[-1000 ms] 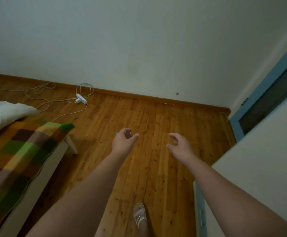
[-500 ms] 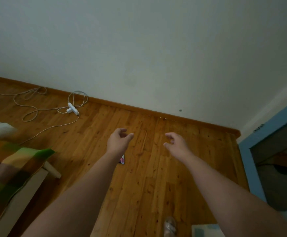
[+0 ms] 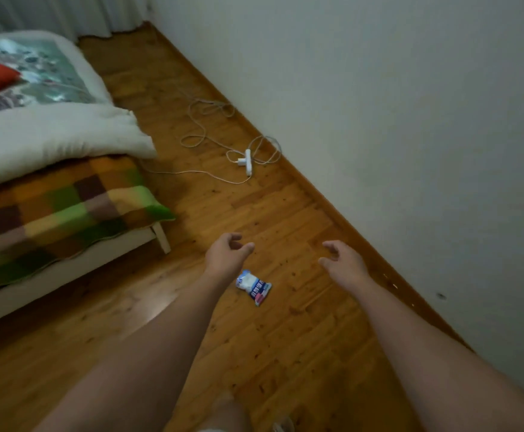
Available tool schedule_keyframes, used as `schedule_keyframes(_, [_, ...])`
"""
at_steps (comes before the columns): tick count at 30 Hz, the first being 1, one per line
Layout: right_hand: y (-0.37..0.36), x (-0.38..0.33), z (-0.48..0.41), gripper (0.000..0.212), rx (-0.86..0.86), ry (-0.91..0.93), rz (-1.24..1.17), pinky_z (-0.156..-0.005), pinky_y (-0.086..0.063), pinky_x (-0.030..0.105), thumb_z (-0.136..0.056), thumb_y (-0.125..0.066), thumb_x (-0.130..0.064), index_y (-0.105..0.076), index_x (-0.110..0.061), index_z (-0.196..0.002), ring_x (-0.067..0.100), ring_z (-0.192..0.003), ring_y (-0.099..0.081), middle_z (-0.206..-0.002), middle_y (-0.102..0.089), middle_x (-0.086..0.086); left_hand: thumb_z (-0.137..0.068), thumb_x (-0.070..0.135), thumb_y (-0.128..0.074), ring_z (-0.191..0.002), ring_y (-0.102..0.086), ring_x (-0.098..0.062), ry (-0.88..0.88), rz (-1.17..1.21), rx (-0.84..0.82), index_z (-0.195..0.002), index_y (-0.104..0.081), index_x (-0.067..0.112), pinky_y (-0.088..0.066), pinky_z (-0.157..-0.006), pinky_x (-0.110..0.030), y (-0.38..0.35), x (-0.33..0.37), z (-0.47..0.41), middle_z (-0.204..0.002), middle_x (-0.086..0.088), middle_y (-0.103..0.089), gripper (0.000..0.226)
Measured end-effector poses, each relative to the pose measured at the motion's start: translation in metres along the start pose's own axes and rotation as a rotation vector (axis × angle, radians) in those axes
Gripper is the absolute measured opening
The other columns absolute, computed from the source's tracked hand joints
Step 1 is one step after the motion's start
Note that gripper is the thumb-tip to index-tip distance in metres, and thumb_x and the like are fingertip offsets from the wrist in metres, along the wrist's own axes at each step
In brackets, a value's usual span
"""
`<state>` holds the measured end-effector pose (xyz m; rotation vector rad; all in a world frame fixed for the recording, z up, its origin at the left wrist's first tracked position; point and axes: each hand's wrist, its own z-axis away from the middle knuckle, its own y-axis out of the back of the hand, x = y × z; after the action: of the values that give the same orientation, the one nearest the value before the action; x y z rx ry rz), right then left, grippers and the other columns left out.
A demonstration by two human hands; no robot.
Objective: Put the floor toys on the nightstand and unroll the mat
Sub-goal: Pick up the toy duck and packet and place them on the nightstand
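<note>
A small white and blue packet (image 3: 253,286) with a pink stripe lies flat on the wooden floor, just below and right of my left wrist. My left hand (image 3: 228,255) hovers above the floor with fingers loosely curled and apart, holding nothing. My right hand (image 3: 341,263) hangs level with it to the right, near the baseboard, also open with nothing in it. No nightstand and no mat appear in this view.
A bed (image 3: 64,219) with a checked blanket, white duvet and red cushion fills the left. A white power strip (image 3: 247,161) with looped cable lies on the floor ahead near the wall (image 3: 410,120). My sandalled foot (image 3: 282,424) shows at the bottom edge.
The view has swung left and down: the blue door frame has left the frame, more of the bed shows, and the packet now lies uncovered beside my left wrist. Both hands remain open.
</note>
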<state>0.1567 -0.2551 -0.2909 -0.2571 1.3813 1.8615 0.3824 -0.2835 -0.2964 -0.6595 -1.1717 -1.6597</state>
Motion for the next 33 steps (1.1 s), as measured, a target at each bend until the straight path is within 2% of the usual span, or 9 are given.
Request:
schedule_keyframes(2, [-0.014, -0.018, -0.025, 0.043, -0.072, 0.070, 0.053, -0.094, -0.042, 0.033, -0.091, -0.056, -0.020, -0.047, -0.018, -0.132, 0.024, -0.123, -0.047, -0.139, -0.047, 0.007, -0.084, 0.034, -0.063, -0.092, -0.055, -0.015, 0.063, 0.023, 0.086, -0.122, -0.054, 0.015, -0.050, -0.082, -0.033, 0.010, -0.009, -0.017, -0.105, -0.001, -0.059, 0.043])
schedule_keyframes(6, [-0.041, -0.053, -0.076, 0.045, -0.194, 0.172, 0.171, -0.098, -0.043, 0.036, -0.091, -0.056, -0.021, -0.045, -0.020, -0.135, 0.023, -0.125, -0.046, -0.140, -0.047, 0.004, -0.084, 0.034, -0.063, -0.094, -0.051, -0.015, 0.159, 0.088, 0.202, -0.123, -0.053, 0.015, -0.046, -0.079, -0.031, 0.024, -0.027, -0.056, -0.109, -0.001, -0.058, 0.045])
schedule_keyframes(12, [-0.067, -0.085, -0.132, 0.046, -0.284, 0.219, 0.199, -0.098, -0.042, 0.035, -0.090, -0.057, -0.017, -0.045, -0.018, -0.135, 0.022, -0.126, -0.045, -0.140, -0.047, 0.005, -0.086, 0.033, -0.061, -0.093, -0.052, -0.014, 0.255, 0.147, 0.248, -0.125, -0.052, 0.015, -0.043, -0.074, -0.028, 0.022, -0.032, -0.096, -0.104, 0.002, -0.056, 0.044])
schedule_keyframes(18, [-0.097, -0.088, -0.190, 0.046, -0.397, 0.239, 0.299, -0.097, -0.041, 0.031, -0.090, -0.057, -0.019, -0.045, -0.018, -0.135, 0.020, -0.126, -0.045, -0.139, -0.047, 0.005, -0.087, 0.031, -0.059, -0.098, -0.054, -0.016, 0.344, 0.161, 0.289, -0.126, -0.051, 0.015, -0.047, -0.080, -0.030, 0.008, -0.045, -0.134, -0.117, -0.004, -0.060, 0.043])
schedule_keyframes(23, [-0.144, -0.049, -0.254, 0.046, -0.522, 0.240, 0.378, -0.094, -0.042, 0.031, -0.090, -0.057, -0.019, -0.044, -0.016, -0.135, 0.021, -0.126, -0.045, -0.140, -0.047, 0.006, -0.087, 0.030, -0.060, -0.101, -0.057, -0.020, 0.464, 0.177, 0.335, -0.126, -0.051, 0.013, -0.051, -0.087, -0.037, -0.037, -0.083, -0.169, -0.115, -0.006, -0.060, 0.044])
schedule_keyframes(26, [-0.179, -0.011, -0.292, 0.048, -0.608, 0.250, 0.447, -0.083, -0.041, 0.025, -0.090, -0.057, -0.017, -0.043, -0.016, -0.136, 0.020, -0.125, -0.047, -0.141, -0.047, 0.006, -0.086, 0.032, -0.060, -0.098, -0.055, -0.019, 0.550, 0.203, 0.374, -0.128, -0.049, 0.013, -0.049, -0.084, -0.036, -0.080, -0.125, -0.193, -0.106, -0.001, -0.057, 0.047])
schedule_keyframes(30, [-0.232, 0.051, -0.339, 0.049, -0.690, 0.308, 0.529, -0.084, -0.040, 0.024, -0.089, -0.056, -0.020, -0.044, -0.018, -0.136, 0.020, -0.122, -0.049, -0.141, -0.047, 0.005, -0.085, 0.036, -0.061, -0.093, -0.052, -0.017, 0.671, 0.294, 0.393, -0.130, -0.046, 0.016, -0.043, -0.076, -0.031, -0.149, -0.196, -0.229, -0.099, 0.004, -0.053, 0.051])
schedule_keyframes(33, [-0.294, 0.102, -0.380, 0.049, -0.719, 0.312, 0.534, -0.077, -0.041, 0.023, -0.088, -0.056, -0.017, -0.044, -0.017, -0.135, 0.020, -0.120, -0.050, -0.140, -0.048, 0.006, -0.085, 0.036, -0.062, -0.089, -0.052, -0.015, 0.725, 0.364, 0.389, -0.129, -0.047, 0.015, -0.040, -0.073, -0.028, -0.205, -0.271, -0.260, -0.100, 0.003, -0.054, 0.051])
